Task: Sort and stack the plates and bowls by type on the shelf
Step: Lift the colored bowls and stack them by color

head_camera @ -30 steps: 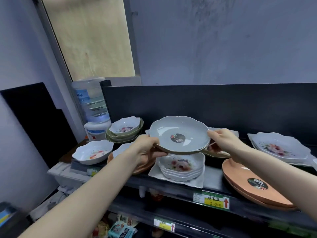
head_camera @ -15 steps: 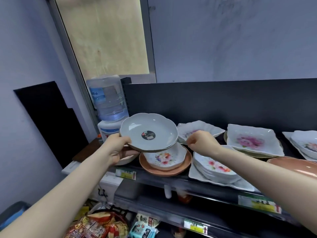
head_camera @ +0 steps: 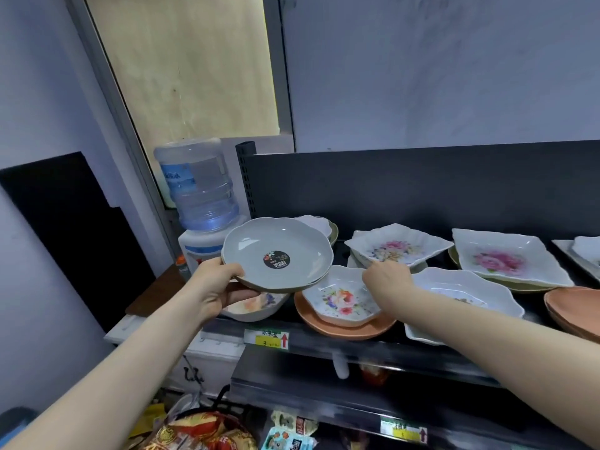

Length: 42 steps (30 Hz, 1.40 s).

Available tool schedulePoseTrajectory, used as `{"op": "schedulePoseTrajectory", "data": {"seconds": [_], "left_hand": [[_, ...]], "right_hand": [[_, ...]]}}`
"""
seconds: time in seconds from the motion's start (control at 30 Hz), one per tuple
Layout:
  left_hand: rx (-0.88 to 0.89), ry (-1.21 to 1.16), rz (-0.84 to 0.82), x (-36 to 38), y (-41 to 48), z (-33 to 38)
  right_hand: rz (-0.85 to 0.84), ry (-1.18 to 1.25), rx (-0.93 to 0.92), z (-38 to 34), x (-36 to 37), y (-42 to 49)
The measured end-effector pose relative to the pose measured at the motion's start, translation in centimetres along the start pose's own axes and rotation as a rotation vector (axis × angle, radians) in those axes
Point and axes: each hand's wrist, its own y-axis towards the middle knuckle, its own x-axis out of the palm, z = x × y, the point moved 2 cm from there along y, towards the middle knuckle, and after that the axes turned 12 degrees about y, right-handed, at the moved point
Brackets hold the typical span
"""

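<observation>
A grey scalloped plate [head_camera: 277,253] with a round black sticker is held up at the left end of the shelf [head_camera: 324,344], pinched at its near-left rim by the left hand [head_camera: 216,289], thumb on top and fingers curled beneath. It appears to be kept clear of the crockery while a matching stack is sought; a similar green-rimmed pile [head_camera: 326,227] can be made out just behind it against the shelf's back panel, partly hidden.

The right hand [head_camera: 386,277] is stretched over a small floral bowl [head_camera: 342,297], fingers bent down at the bowl's far-right rim. Whether the rim is gripped or only touched cannot be told. The bowl is seated on an orange plate [head_camera: 341,328], a mismatched pair that sorting by type would call for splitting.

Another floral bowl [head_camera: 256,306] lies beneath the raised plate, at the shelf's left edge. To the right, a leaf-shaped floral dish [head_camera: 397,248], a stack of white bowls [head_camera: 464,292] and a square floral plate [head_camera: 509,261] are crowded together, rims nearly meeting.

Little open shelf is left: the orange plate sits close to the front lip above the price tag [head_camera: 268,339], and a water dispenser [head_camera: 201,203] stands just past the left end, so the freest path seems to be upward and toward the person.
</observation>
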Motion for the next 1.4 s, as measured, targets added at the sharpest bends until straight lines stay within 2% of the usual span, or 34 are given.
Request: {"op": "schedulePoseTrajectory", "data": {"seconds": [0.1,0.43,0.63,0.83,1.0,1.17,1.33,1.4], "left_hand": [[0.001,-0.008,-0.023,-0.4,0.5,0.0],[-0.019,-0.059,-0.048,-0.4,1.7,0.1],[0.002,-0.074,-0.077,1.0,1.7,1.1],[0.016,-0.107,-0.104,3.6,0.6,1.6],[0.006,-0.113,-0.123,5.3,-0.1,1.3],[0.002,-0.101,-0.101,6.7,-0.7,1.0],[-0.021,-0.1,-0.079,7.2,-1.3,0.4],[-0.028,-0.103,-0.066,7.2,-1.4,0.2]], "right_hand": [[0.048,0.103,0.075,-0.2,-0.1,0.0],[0.205,0.707,0.282,3.1,-2.4,-0.3],[0.347,1.081,0.458,9.4,-5.4,-2.8],[0.327,1.242,0.633,16.3,-5.7,-7.2],[0.292,1.192,0.714,19.7,-2.9,-8.9],[0.213,1.055,0.619,20.2,-0.7,-9.1],[0.123,0.673,0.468,19.5,-0.2,-8.5],[0.15,0.55,0.414,19.1,-0.5,-8.5]]}}
